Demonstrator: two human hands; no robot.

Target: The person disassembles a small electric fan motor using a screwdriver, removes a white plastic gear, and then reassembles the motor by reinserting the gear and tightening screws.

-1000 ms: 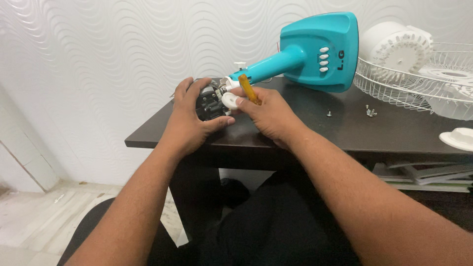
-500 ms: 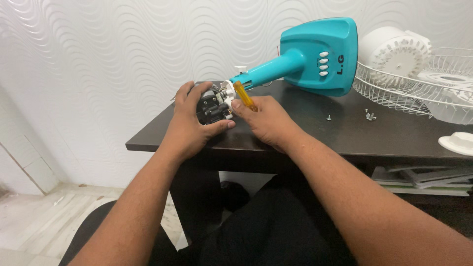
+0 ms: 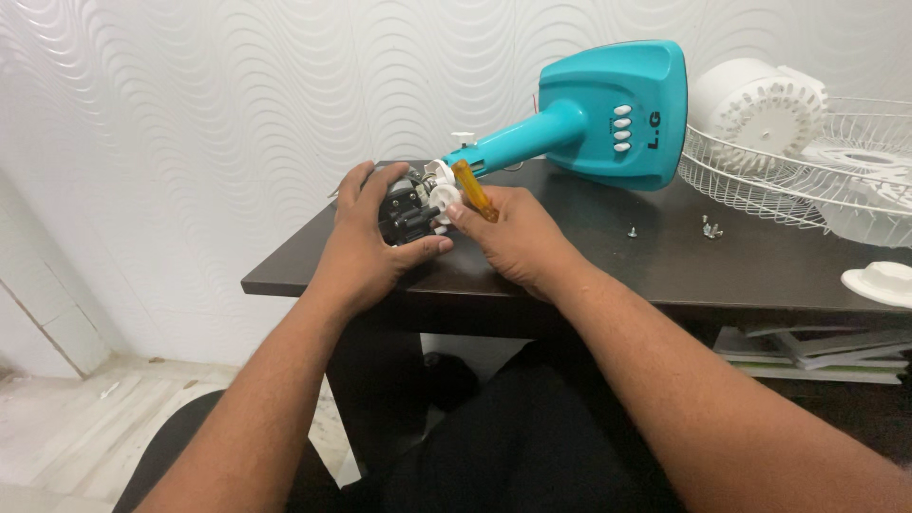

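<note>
- Left hand point(image 3: 366, 249) is wrapped around the black fan motor point(image 3: 408, 214) at the near left corner of the dark table point(image 3: 608, 261), thumb pressed along its underside.
- Right hand point(image 3: 513, 237) is closed on a screwdriver with an amber handle point(image 3: 472, 190), the handle poking up between the fingers, tip hidden against the motor.
- The motor sits at the end of the teal fan stand point(image 3: 608, 114), which lies on its side across the table.
- Loose screws point(image 3: 708, 228) lie behind the right wrist.
- A white wire fan guard point(image 3: 807, 176) rests at the right edge, a white cap point(image 3: 879, 282) near it.
</note>
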